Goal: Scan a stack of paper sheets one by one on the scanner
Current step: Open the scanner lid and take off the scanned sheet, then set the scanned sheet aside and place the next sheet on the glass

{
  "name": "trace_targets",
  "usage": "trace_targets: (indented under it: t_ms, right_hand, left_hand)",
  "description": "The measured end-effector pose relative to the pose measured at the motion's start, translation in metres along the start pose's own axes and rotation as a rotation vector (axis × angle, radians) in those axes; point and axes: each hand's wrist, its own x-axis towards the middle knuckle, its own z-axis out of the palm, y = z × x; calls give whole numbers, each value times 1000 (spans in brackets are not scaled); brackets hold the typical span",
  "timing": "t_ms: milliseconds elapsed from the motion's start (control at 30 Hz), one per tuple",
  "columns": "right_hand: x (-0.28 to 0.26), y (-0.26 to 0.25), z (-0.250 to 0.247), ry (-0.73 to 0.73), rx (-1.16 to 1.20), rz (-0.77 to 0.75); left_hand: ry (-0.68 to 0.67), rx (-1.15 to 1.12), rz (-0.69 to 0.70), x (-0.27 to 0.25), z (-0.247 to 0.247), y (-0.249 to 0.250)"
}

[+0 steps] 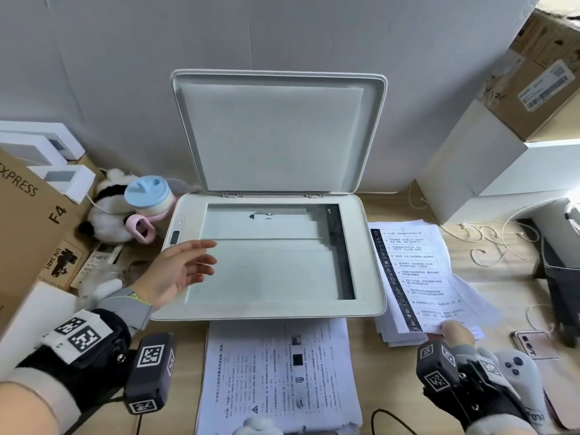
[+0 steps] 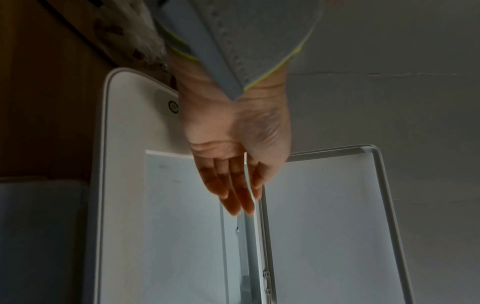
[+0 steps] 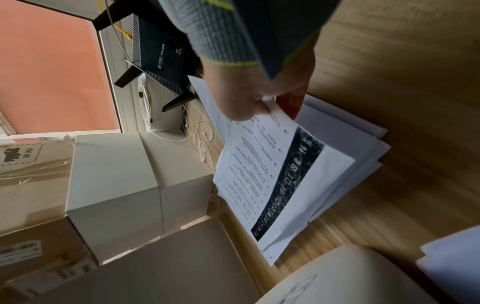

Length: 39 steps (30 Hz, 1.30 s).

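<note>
A white flatbed scanner (image 1: 370,252) sits mid-table with its lid (image 1: 276,136) raised and its glass (image 1: 276,265) bare. My left hand (image 1: 185,268) hovers over the scanner's left edge, fingers straight and holding nothing; the left wrist view shows it (image 2: 233,181) above the glass (image 2: 182,226). To the right lies a stack of paper (image 1: 395,331). My right hand (image 1: 452,331) pinches the near edge of the top printed sheet (image 1: 414,271), which has a black band. In the right wrist view the hand (image 3: 249,102) lifts that sheet (image 3: 272,174) off the stack (image 3: 350,144).
Another pile of printed sheets (image 1: 279,375) lies in front of the scanner. A plush toy with a blue cup (image 1: 147,196) and a cardboard box (image 1: 28,215) crowd the left. White boxes (image 1: 489,171), cables (image 1: 489,243), a black router (image 3: 155,55) and a phone (image 1: 533,343) stand at the right.
</note>
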Motion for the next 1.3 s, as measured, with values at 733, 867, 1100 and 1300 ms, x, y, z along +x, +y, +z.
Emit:
trace_targets:
  t_ms: [733,867,1100,1300]
  right_hand:
    - [-83,-17,114,-376,809,116]
    - [-87,-22,121,-392,760,85]
    - [-92,-26,131,-416,678,98]
    - [-94,-28,141,-433,666,101]
  left_hand:
    - [84,497,-653,-35,-34,-119]
    - [170,369,-702,-34,-38,-142]
    - [153,333,-729,-33,-32,-149]
    - [156,324,-692,-35,-27,-154]
